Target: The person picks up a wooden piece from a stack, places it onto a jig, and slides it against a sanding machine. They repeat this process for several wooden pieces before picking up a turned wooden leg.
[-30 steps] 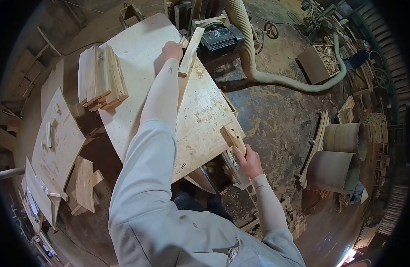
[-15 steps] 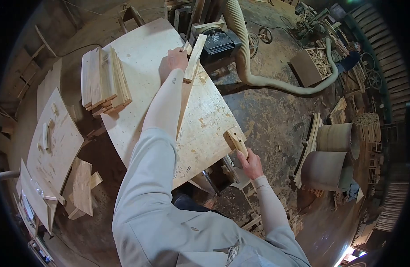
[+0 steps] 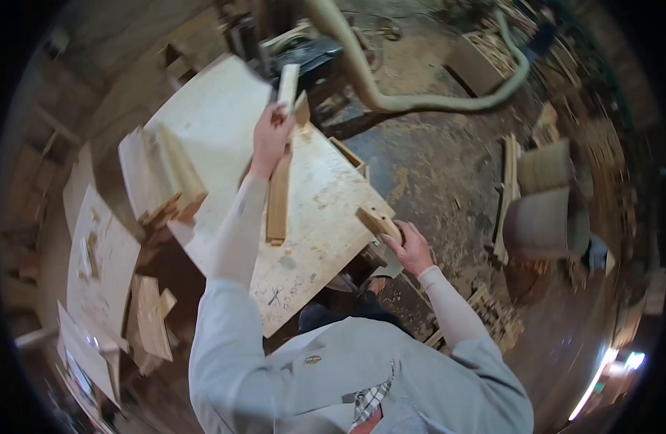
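Observation:
My left hand (image 3: pixel 272 141) is closed around the lower end of a short, pale wooden strip (image 3: pixel 289 84) near the far corner of the tabletop, beside the dark motor. Below that hand, a longer wooden board (image 3: pixel 278 206) lies on the pale work table (image 3: pixel 322 217), its near end toward me. My right hand (image 3: pixel 412 249) grips the handle end of a wooden block (image 3: pixel 376 222) with small dark holes, at the table's right edge. Blur hides the fingertips of my left hand.
A stack of wooden boards (image 3: pixel 163 170) sits on the table's left side. The motor (image 3: pixel 304 58) and a ribbed hose (image 3: pixel 391 101) are beyond the far edge. At left, a low panel (image 3: pixel 105 260) carries small offcuts. Large drums (image 3: pixel 539 220) stand at right.
My left hand has lifted a short strip up and away. A longer board now lies nearer to me on the table. The right hand keeps its block, and the camera view has shifted.

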A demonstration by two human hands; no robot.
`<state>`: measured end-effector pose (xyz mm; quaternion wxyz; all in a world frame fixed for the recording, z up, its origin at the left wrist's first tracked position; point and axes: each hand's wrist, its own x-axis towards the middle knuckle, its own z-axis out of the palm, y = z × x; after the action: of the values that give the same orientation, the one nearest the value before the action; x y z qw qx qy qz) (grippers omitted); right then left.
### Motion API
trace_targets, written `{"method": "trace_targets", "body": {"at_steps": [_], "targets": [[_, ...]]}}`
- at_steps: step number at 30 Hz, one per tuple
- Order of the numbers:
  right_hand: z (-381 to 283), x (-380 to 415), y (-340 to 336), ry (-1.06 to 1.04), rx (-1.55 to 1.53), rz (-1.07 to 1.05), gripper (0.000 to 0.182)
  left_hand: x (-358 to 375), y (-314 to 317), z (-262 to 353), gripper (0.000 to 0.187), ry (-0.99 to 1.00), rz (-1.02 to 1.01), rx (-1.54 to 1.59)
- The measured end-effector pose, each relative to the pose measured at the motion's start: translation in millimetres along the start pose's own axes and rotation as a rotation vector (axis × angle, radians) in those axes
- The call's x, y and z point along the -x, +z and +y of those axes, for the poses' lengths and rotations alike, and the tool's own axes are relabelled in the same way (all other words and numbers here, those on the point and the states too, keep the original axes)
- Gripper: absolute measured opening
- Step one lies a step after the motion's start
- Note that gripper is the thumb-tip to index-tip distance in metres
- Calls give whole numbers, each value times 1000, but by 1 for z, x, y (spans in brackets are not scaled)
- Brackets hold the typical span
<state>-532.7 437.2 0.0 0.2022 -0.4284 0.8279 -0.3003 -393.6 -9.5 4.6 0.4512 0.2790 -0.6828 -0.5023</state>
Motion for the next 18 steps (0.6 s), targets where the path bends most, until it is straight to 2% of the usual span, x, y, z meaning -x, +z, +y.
{"method": "trace_targets", "body": {"at_steps": [1,2,3,4,5,6,8,9,10,11,14,15,17,18], "targets": [[4,0,1,-71,-4,45,60,25,6,9,34,18,-121,-63],[8,-2,-3,-142,6,98,62,54,14,44,35,-87,-257,-41],[-1,-5,-14,-149,-11,106,65,75,16,46,34,-117,-424,-180],[-8,-12,-25,-206,-51,126,68,107,25,46,31,-94,-496,-151],[-14,-19,-35,-306,-77,96,70,136,35,73,31,-204,-550,-112],[-13,-29,-42,-434,-122,-31,71,160,42,91,31,-156,-608,-145],[-16,-40,-48,-437,-203,-308,68,195,51,117,30,-171,-729,-216],[-20,-44,-61,-428,-302,-489,59,211,60,131,29,-173,-769,-230],[-25,-52,-77,-508,-215,-650,46,228,70,135,29,-275,-755,-171],[-12,-51,-68,-563,-244,-599,36,243,77,134,29,-380,-735,-112],[12,-54,-97,-506,-238,-751,34,278,106,132,33,-477,-663,11],[20,-64,-114,-513,-242,-743,34,280,119,140,33,-470,-666,2],[45,-97,-168,-338,-131,-876,37,288,139,160,34,-398,-511,21],[83,-128,-188,-387,-124,-625,36,288,142,171,33,-363,-463,-5]]}}
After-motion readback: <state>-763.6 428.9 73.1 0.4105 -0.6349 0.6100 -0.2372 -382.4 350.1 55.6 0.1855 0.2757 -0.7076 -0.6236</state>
